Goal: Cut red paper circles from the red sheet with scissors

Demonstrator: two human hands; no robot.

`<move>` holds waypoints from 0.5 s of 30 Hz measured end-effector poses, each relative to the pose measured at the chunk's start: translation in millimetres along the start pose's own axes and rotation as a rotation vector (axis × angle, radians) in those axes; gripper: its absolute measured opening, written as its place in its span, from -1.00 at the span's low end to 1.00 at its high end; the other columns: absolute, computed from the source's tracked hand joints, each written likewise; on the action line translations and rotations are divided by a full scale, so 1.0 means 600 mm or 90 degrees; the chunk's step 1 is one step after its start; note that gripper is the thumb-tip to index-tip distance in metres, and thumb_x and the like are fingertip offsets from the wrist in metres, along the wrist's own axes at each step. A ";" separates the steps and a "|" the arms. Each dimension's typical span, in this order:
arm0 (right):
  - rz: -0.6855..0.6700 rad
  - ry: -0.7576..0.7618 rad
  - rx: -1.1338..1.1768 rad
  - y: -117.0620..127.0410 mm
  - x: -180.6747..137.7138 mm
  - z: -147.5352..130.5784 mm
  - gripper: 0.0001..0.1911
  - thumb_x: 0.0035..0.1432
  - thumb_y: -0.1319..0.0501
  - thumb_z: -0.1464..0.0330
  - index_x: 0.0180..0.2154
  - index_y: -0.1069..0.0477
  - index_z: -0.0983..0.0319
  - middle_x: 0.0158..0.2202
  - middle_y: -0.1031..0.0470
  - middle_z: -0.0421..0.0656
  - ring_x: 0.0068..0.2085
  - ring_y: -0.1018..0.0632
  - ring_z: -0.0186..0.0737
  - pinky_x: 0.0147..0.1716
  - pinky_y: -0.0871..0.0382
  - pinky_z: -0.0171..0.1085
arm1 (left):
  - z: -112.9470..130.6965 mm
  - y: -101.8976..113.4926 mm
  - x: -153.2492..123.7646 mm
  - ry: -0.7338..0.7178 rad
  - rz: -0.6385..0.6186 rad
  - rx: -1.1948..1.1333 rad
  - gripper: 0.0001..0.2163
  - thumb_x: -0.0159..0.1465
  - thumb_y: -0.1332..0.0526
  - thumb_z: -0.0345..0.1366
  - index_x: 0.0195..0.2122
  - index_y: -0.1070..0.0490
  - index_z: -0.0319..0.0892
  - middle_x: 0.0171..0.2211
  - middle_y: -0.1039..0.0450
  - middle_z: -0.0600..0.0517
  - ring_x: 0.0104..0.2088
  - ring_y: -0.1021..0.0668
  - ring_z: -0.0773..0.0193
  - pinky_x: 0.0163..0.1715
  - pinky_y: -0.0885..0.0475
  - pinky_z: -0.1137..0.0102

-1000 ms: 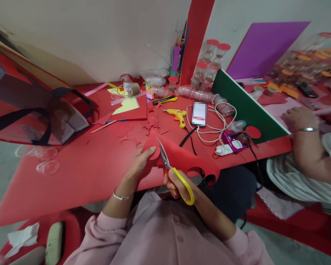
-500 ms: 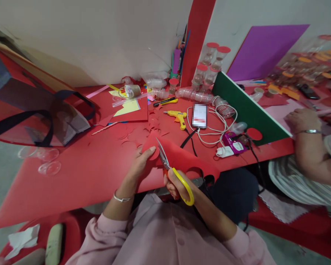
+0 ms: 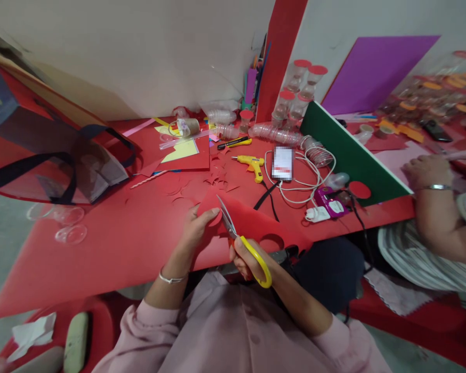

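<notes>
My left hand (image 3: 197, 224) pinches a sheet of red paper (image 3: 252, 215) near its left end, thumb on top. The sheet stretches to the right and has rounded cut-outs along its lower right edge. My right hand (image 3: 244, 259) is closed round a pair of scissors (image 3: 252, 254) with yellow and orange handles. Their blades point up and away from me, beside my left thumb, with the paper at them. Curved red paper scraps (image 3: 217, 178) lie just beyond my hands on the red tabletop (image 3: 140, 243).
A yellow glue gun (image 3: 252, 165), a phone (image 3: 282, 163) with a white cable and a purple power adapter (image 3: 328, 202) lie behind and right. A green divider (image 3: 341, 150) separates a co-worker's arm (image 3: 431, 197). A red bag (image 3: 54, 145) stands left; stacked plastic cups (image 3: 275, 134) line the back.
The right part of the red sheet has swung lower and nearer to me. The scissor blades look a little closer together. Both hands stay nearly in place while the view shifts slightly.
</notes>
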State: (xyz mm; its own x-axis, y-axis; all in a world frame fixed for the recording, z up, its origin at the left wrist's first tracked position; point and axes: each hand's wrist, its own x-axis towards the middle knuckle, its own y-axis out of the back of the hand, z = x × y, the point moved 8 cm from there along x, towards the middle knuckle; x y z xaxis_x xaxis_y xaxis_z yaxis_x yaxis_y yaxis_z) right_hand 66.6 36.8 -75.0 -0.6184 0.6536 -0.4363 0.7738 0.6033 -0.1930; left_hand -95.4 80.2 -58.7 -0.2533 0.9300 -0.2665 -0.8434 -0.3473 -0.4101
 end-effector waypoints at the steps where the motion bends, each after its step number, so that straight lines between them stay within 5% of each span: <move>1: -0.003 0.000 0.009 -0.003 0.002 0.000 -0.20 0.11 -0.03 -0.44 -0.39 -0.32 0.20 -0.67 -0.07 -0.42 -0.73 -0.14 -0.47 -0.73 -0.15 -0.38 | 0.005 0.002 -0.001 0.000 0.003 0.013 -0.80 0.12 -0.47 -0.23 -0.46 -0.49 -0.19 -0.49 -0.51 0.07 -0.50 -0.51 0.32 -0.41 -0.44 0.39; 9: -0.050 -0.047 0.117 -0.050 0.024 -0.003 -0.17 0.01 -0.07 -0.48 -0.36 -0.29 0.18 -0.69 -0.07 -0.45 -0.73 -0.14 -0.46 -0.74 -0.16 -0.40 | 0.062 0.021 0.001 0.031 0.000 0.121 -0.78 0.07 -0.48 -0.21 -0.49 -0.52 -0.22 -0.52 -0.54 0.01 -0.54 -0.53 0.27 -0.48 -0.42 0.39; 15: -0.078 -0.024 0.105 -0.064 0.036 -0.008 -0.20 0.10 -0.04 -0.45 -0.33 -0.33 0.18 -0.69 -0.10 -0.43 -0.72 -0.19 -0.41 -0.70 -0.22 -0.36 | 0.059 0.027 0.011 0.052 -0.018 0.077 -0.82 0.07 -0.46 -0.24 -0.43 -0.56 -0.23 -0.48 -0.59 -0.03 -0.51 -0.58 0.21 -0.44 -0.48 0.35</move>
State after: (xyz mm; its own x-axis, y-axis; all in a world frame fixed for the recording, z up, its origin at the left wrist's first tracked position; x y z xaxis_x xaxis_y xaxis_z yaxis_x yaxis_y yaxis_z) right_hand 22.6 30.0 -72.8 -0.7060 0.5604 -0.4331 0.7071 0.5924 -0.3861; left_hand -127.8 85.0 -36.2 -0.1939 0.9242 -0.3291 -0.9016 -0.3000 -0.3115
